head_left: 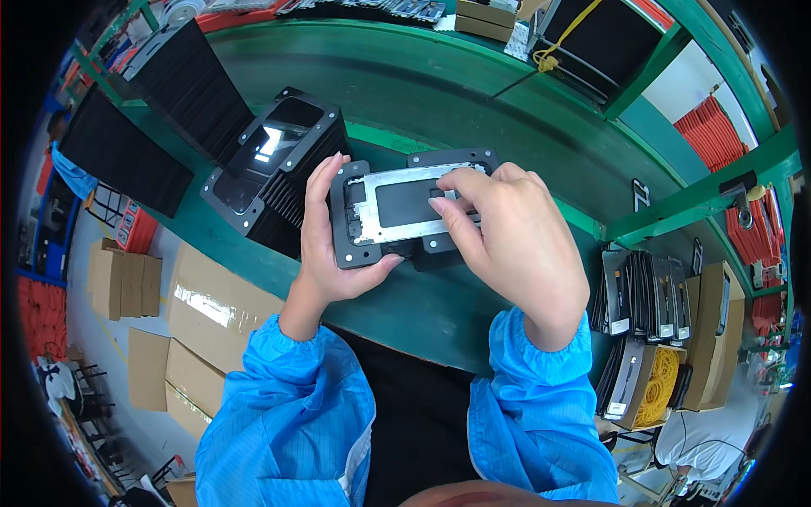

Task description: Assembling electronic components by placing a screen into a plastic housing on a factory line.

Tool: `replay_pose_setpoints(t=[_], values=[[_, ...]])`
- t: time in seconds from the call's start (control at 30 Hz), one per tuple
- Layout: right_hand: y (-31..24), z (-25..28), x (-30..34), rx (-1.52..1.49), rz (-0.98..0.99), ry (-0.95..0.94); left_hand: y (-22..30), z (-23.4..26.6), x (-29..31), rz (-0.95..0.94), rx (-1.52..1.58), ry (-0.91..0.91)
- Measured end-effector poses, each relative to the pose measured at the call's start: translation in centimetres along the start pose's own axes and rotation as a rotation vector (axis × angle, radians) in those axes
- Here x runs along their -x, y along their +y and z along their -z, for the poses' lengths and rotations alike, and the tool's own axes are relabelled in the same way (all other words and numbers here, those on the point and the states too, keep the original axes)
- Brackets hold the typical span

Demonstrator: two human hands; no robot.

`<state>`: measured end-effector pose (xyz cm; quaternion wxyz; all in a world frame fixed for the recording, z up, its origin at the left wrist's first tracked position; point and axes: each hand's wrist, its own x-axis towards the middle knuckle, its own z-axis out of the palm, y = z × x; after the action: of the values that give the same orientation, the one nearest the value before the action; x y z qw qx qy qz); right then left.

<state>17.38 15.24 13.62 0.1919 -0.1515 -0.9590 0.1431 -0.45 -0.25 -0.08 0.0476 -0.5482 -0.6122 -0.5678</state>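
My left hand (325, 241) grips the left end of a black tray (345, 251) with metal studs at its corners, fingers along the side and thumb at the near edge. In the tray lies a silver metal phone frame (367, 211) with a dark rectangular middle. Over the right part of the frame is my right hand (507, 215), thumb and forefinger pinched together. A small dark spot shows between those fingertips, but I cannot make out what it is. Under this tray, part of another black tray (452, 158) shows, turned at a slight offset.
Left of my hands, a stack of black trays (325, 139) holds a glossy dark panel (283, 131) on top. Taller black stacks (190, 84) stand behind on the green bench (397, 317). Cardboard boxes (127, 279) are at left; folders (646, 291) and a yellow cord coil (657, 384) at right.
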Motion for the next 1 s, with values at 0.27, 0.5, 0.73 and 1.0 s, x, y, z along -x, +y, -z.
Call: replay_pose_setpoints(t=[0.27,0.5,0.73,1.0], values=[[1.8,1.4,0.3,-0.066,0.049,-0.091,-0.3,-0.7,0.1,-0.003,0.077,0.020],[5.5,4.3,2.4,-0.142,-0.122,-0.087,0.3,-1.2,-0.2,0.009,0.207,0.058],[13.2,5.5,11.6,0.014,-0.592,-0.013,-0.9,-0.6,3.5,0.254,0.215,-0.135],[19.0,-1.3,25.5,0.279,-0.685,0.338,-1.0,-1.8,4.9,0.365,-0.301,-0.319]])
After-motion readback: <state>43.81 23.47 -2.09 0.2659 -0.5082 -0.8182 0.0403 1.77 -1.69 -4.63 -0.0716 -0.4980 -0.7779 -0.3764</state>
